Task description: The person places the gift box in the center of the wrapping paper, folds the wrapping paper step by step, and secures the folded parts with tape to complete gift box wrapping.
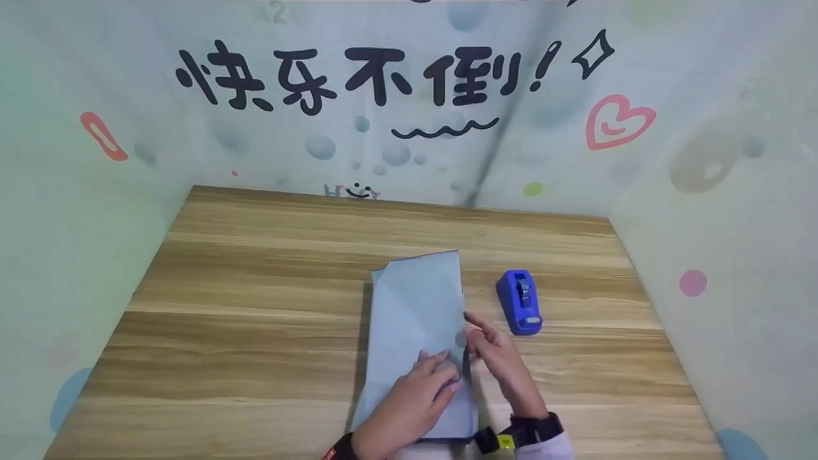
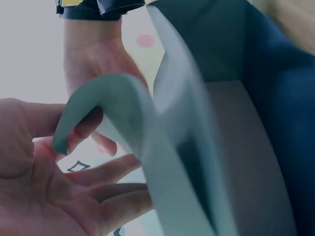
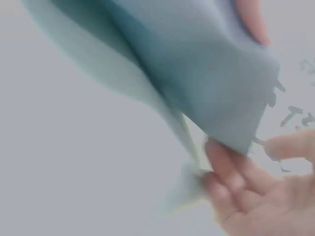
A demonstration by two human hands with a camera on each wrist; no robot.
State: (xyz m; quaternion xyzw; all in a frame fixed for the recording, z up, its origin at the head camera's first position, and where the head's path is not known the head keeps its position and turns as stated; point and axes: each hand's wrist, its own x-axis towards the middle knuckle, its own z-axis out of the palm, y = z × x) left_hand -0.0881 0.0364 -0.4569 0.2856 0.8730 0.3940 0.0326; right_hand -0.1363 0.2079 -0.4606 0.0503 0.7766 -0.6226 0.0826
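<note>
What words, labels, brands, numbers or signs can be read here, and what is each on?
"快乐不倒!": large black characters on the backdrop.
Pale lettering at the backdrop's top and foot: too faint to read reliably.
Red marking on the left wristband: too small.
Yellow label at the right wrist: too small.
Blue tape dispenser and blue-grey paper: none readable.

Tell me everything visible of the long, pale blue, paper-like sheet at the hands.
The long, pale blue, paper-like sheet stretches away from the person over the wood-grain tabletop; what lies directly beneath it is hidden. It looks thin, matt and faintly creased, roughly rectangular, with a slanted far end and an overlapping layer at its far left corner. The left wrist view shows a curled flap. The left hand rests on it; the right hand touches its right edge.
</note>
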